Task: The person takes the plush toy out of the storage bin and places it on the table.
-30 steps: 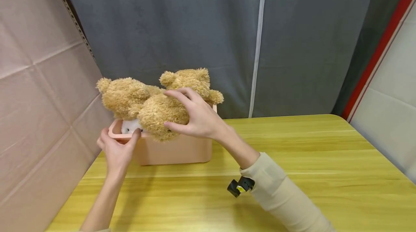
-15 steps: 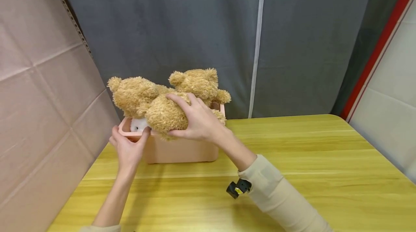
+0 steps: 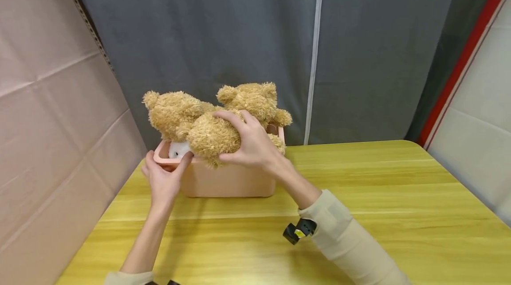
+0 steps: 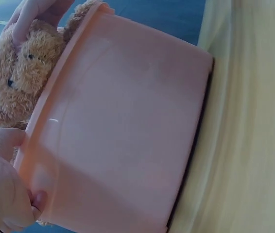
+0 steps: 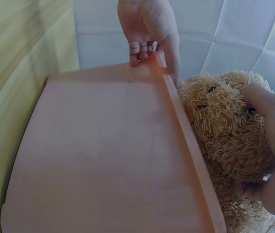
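Observation:
A pink plastic bin stands on the table, piled with shaggy tan teddy bears. My left hand grips its front left corner, thumb on the rim and fingers down the outside. Over the front side, the head of one teddy bear hangs face outward. Around that head my right hand is curled, thumb below and fingers on top; in the right wrist view its thumb and fingers sink into the fur. A white plush toy with a small dark eye peeks out near the left hand, mostly covered by the bears.
Behind the front bear lie another tan bear's head at the left and one at the back right. A pale panel rises close on the left, a grey curtain behind. The wooden table extends rightward.
The bin and its bears have slid to the right and slightly back along the table. Both hands have travelled with it, the left keeping its grip on the rim, the right staying on the front bear.

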`<state>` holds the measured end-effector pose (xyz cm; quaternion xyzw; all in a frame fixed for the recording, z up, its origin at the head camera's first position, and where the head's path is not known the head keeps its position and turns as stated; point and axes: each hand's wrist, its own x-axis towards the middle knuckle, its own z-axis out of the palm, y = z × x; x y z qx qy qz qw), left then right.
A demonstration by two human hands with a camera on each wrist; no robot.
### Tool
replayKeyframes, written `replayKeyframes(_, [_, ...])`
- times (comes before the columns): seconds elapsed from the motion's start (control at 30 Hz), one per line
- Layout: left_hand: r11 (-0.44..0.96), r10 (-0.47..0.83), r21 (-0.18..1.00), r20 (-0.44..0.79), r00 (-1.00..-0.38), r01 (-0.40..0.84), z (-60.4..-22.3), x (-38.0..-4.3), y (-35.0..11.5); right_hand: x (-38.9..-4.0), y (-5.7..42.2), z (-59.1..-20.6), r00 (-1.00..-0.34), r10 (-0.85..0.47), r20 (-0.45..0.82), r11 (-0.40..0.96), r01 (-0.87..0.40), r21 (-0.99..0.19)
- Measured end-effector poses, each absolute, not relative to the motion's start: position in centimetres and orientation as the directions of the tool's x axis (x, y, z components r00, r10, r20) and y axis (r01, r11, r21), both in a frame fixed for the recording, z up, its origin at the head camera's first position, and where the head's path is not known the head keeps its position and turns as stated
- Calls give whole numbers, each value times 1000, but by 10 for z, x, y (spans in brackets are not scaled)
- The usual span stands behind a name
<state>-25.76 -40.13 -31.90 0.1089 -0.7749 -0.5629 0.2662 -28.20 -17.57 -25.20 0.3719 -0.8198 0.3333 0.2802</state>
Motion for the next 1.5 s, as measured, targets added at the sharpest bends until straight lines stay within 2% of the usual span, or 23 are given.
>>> replayKeyframes(0.1, [317, -470, 942, 258, -844, 111, -316, -255, -403, -279, -172, -249, -534, -414, 737, 465, -820, -334])
replayKeyframes(0.3, [307, -471, 948, 226, -853, 82, -311, -255, -406, -274, -161, -240, -521, -373, 768, 437, -829, -350])
replayKeyframes(0.4, [296, -468, 953, 208, -859, 70, -310, -254, -408, -273, -155, -236, -487, -355, 798, 399, -851, -342])
replayKeyframes(0.7, [309, -467, 949, 203, -861, 57, -311, -254, -410, -265, -137, -212, -307, -261, 915, 276, -932, -234])
replayKeyframes(0.9, [301, -464, 953, 189, -865, 47, -314, -255, -410, -229, -130, -183, -215, -214, 953, 213, -962, -170])
replayKeyframes(1.13, [295, -452, 953, 203, -869, 70, -316, -256, -410, -211, -112, -153, -38, -189, 981, 165, -986, -7])
replayKeyframes(1.27, [295, -447, 953, 203, -871, 71, -315, -256, -409, -209, -99, -140, -17, -114, 993, 140, -990, 0])
replayKeyframes(1.5, [254, -437, 962, 210, -875, 104, -314, -257, -406, -209, -76, -127, -52, -16, 999, 125, -991, -49])
